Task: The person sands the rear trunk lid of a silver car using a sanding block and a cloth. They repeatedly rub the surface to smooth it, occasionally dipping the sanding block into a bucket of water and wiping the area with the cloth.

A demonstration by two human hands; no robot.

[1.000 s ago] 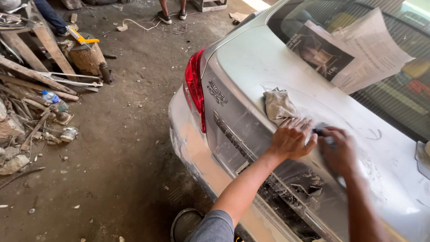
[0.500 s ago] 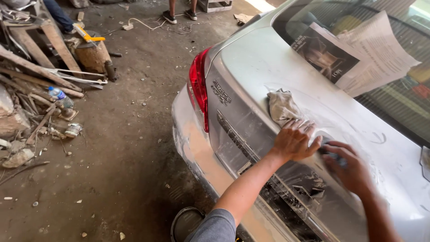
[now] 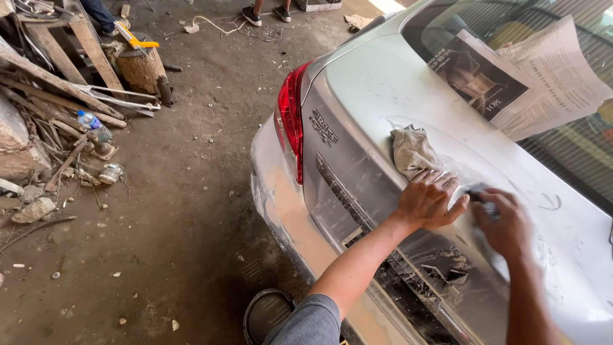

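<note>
Sanding block [image 3: 483,203] under right hand [image 3: 507,223]

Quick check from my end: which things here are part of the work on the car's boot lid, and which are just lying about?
In use:
- left hand, flat on the boot lid
- right hand, gripping a small dark sanding block
- grey rag on the lid
- newspaper over the rear window

Lying about:
- plastic bottle
- wooden planks
- tree stump
- yellow-handled tool
</note>
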